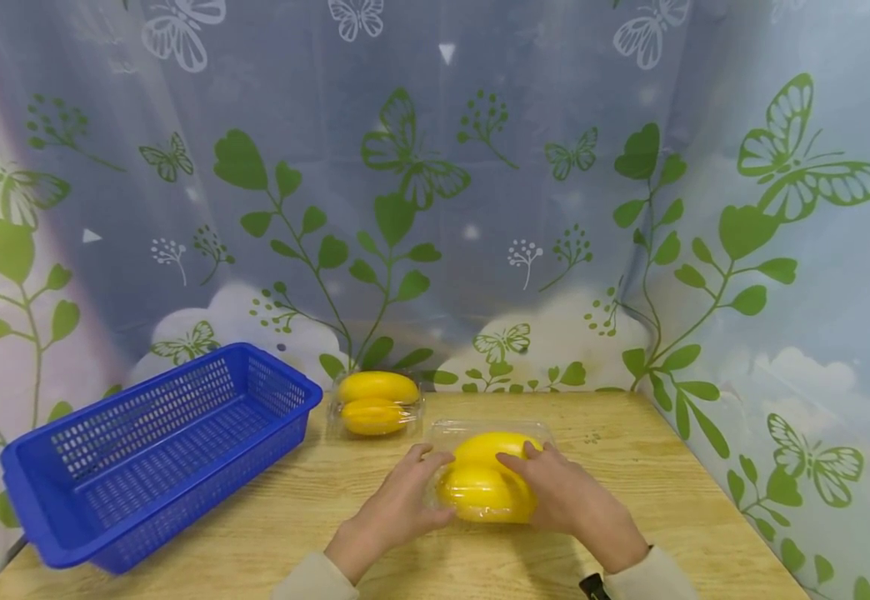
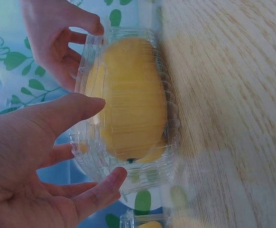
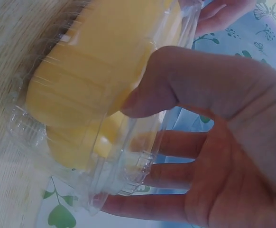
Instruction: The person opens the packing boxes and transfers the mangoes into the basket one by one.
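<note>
A clear plastic clamshell box with yellow mangoes in it sits on the table in front of me. At its left end, my left hand holds the box, thumb on top and fingers along the side in the left wrist view. My right hand grips the right end. In the right wrist view, the right thumb presses on the upper part, and the other fingers reach round the rim. Parts of the far fingers are hidden behind the plastic and fruit.
Behind and to the left stands a second clear box with two yellow mangoes. A blue perforated basket lies at an angle on the left of the wooden table. Patterned curtain closes off the back and right side.
</note>
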Tool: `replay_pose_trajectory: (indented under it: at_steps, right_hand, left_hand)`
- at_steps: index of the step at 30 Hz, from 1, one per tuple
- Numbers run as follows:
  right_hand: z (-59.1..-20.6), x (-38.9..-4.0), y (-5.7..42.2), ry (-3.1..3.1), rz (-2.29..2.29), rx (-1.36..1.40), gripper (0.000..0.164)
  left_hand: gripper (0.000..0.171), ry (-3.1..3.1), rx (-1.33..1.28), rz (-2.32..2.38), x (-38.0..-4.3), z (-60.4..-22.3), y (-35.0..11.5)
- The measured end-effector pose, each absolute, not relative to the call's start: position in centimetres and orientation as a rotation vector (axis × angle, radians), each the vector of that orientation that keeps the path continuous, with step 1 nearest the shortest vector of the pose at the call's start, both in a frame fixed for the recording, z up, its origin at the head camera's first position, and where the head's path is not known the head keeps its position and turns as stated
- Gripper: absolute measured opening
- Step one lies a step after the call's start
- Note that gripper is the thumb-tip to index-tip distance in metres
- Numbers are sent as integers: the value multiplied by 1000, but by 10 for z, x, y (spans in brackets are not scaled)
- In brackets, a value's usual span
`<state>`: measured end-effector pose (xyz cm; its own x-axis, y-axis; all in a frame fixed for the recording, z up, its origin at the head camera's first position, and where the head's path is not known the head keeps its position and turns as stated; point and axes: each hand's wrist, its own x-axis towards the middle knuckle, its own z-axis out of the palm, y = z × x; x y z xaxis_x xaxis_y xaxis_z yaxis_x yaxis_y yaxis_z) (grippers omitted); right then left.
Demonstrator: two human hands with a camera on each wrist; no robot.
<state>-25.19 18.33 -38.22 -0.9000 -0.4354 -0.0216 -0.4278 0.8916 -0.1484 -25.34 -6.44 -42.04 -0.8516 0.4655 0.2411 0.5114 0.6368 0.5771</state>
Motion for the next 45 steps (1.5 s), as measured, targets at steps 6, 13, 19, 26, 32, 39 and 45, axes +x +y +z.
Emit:
replay_pose_trajectory:
  at_steps: [6, 13, 19, 26, 32, 39, 45]
  right_hand:
    - [-387, -251, 177, 3036, -100, -700, 78]
    - [-391, -250, 174, 3074, -53, -706, 80]
    - [-394, -251, 173, 3099, -8, -761, 79]
    - [-397, -253, 172, 3098, 37, -766, 77]
    - [-398, -253, 172, 3093, 56, -765, 78]
    - [-398, -254, 171, 3062, 50, -726, 80]
    - [-392, -256, 170, 3080, 114, -769, 74]
  left_hand:
    - [62, -2789, -818, -1024, -253, -422, -65]
    - [60, -2783, -811, -1021, -254, -422, -67]
    - [61, -2783, -778, -1007, -255, -421, -67]
    - [60, -2771, -758, -1021, -254, -421, -67]
    - [59, -2775, -751, -1007, -255, -421, -66]
    - [57, -2787, -752, -990, -257, -421, -66]
    - [56, -2782, -728, -978, -258, -421, -68]
